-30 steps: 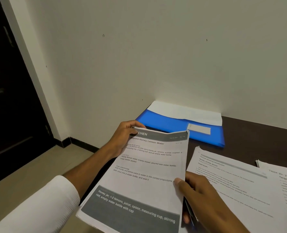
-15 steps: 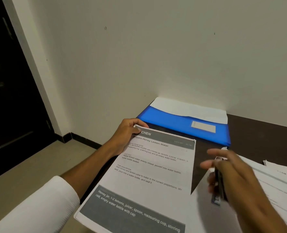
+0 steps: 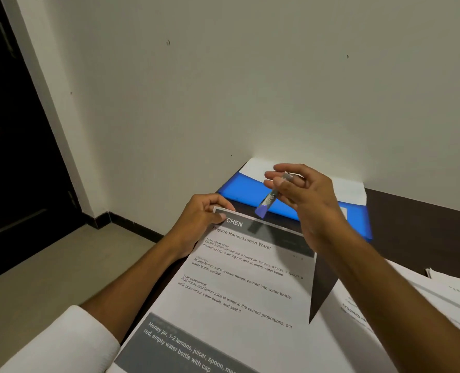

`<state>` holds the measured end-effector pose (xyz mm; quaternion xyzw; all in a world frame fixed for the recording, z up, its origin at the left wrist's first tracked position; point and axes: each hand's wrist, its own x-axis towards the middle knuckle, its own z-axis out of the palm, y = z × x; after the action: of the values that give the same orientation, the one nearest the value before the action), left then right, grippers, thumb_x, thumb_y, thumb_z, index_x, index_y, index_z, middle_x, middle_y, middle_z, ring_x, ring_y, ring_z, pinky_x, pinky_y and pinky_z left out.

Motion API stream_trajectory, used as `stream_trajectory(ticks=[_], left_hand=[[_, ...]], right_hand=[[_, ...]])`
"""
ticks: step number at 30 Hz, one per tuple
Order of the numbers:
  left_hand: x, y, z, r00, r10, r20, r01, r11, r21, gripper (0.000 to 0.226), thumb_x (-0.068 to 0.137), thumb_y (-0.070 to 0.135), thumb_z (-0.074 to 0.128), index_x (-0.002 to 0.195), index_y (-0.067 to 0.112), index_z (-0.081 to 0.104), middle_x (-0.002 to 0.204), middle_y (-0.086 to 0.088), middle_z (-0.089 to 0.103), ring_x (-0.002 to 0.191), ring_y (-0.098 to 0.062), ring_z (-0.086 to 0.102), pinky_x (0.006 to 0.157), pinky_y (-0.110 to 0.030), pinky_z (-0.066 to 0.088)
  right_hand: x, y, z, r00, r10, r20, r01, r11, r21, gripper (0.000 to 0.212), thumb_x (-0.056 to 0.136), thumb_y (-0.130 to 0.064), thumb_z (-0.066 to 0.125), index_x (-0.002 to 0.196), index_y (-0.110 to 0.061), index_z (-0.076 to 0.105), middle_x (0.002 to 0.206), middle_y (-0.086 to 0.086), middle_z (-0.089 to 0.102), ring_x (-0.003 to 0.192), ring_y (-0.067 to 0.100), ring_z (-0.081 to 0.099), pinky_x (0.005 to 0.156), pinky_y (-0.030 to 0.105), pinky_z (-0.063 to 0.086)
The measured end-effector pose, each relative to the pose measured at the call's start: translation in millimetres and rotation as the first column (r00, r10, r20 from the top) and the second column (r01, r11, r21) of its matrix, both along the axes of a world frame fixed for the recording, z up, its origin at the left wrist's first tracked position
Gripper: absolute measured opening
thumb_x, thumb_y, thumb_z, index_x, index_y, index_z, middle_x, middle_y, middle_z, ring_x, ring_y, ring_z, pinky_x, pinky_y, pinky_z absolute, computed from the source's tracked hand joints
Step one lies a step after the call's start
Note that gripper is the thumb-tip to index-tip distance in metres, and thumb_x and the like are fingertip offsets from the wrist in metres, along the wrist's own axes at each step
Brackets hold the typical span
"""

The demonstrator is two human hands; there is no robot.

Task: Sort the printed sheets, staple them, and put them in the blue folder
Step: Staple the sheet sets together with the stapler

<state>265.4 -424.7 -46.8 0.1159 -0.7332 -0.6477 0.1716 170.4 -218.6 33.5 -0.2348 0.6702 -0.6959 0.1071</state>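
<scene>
Dark desk (image 3: pixel 412 224): your left hand (image 3: pixel 199 219) pinches the sheets' (image 3: pixel 239 286) corner; your right hand (image 3: pixel 304 195) grips the stapler (image 3: pixel 268 201). Stapling comes next.

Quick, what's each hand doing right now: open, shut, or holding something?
Left hand: pinches the top-left corner of the printed sheets.
Right hand: holds the small stapler above the sheets' top edge.

A dark door (image 3: pixel 13 130) fills the frame's left edge. A pale wall (image 3: pixel 250 76) spans the top. Beige floor (image 3: pixel 48 278) lies lower left, beside the dark desk (image 3: pixel 412 224).
</scene>
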Motion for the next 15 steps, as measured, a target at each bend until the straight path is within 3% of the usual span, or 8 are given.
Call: stream_trajectory(ticks=[5, 8, 12, 15], left_hand=[[-3.6, 1.8, -2.4, 0.999, 0.019, -0.044, -0.018, 1.0, 0.016, 0.022, 0.097, -0.013, 0.056, 0.112, 0.0, 0.065, 0.089, -0.017, 0.073, 0.083, -0.03, 0.075, 0.063, -0.033, 0.06], [-7.3, 0.8, -4.9, 0.998, 0.044, -0.052, -0.045, 0.999, -0.02, 0.033, 0.096, -0.015, 0.057, 0.117, 0.009, 0.064, 0.096, -0.023, 0.074, 0.083, -0.039, 0.074, 0.07, -0.042, 0.062], [-9.9, -0.5, -8.4, 0.996, 0.079, -0.049, -0.083, 0.992, -0.093, 0.039, 0.095, -0.015, 0.058, 0.121, 0.014, 0.062, 0.086, -0.013, 0.075, 0.074, -0.028, 0.073, 0.07, -0.042, 0.06], [-10.0, 0.1, -9.6, 0.994, 0.093, -0.059, -0.101, 0.986, -0.135, 0.041, 0.093, -0.014, 0.059, 0.12, 0.017, 0.063, 0.087, -0.014, 0.076, 0.074, -0.037, 0.072, 0.073, -0.049, 0.06]], right_hand=[[-12.6, -27.6, -31.6, 1.0, -0.026, -0.015, 0.025, 0.999, -0.038, 0.024, 0.094, -0.009, 0.076, 0.118, -0.012, 0.071, 0.112, 0.004, 0.08, 0.104, 0.016, 0.078, 0.1, 0.043, 0.06], [-12.5, -34.8, -46.7, 0.998, 0.02, -0.061, -0.021, 0.999, -0.026, 0.023, 0.095, -0.012, 0.076, 0.117, -0.012, 0.071, 0.113, 0.006, 0.079, 0.107, 0.017, 0.077, 0.099, 0.043, 0.061], [-16.3, -34.5, -49.0, 0.989, 0.077, -0.125, -0.078, 0.997, -0.006, 0.026, 0.097, -0.012, 0.072, 0.123, -0.011, 0.067, 0.113, 0.005, 0.079, 0.108, 0.018, 0.077, 0.098, 0.04, 0.061], [-19.7, -30.9, -47.6, 0.985, 0.107, -0.135, -0.11, 0.994, -0.01, 0.027, 0.1, -0.011, 0.068, 0.127, -0.01, 0.064, 0.115, 0.005, 0.079, 0.109, 0.018, 0.076, 0.099, 0.04, 0.061]])
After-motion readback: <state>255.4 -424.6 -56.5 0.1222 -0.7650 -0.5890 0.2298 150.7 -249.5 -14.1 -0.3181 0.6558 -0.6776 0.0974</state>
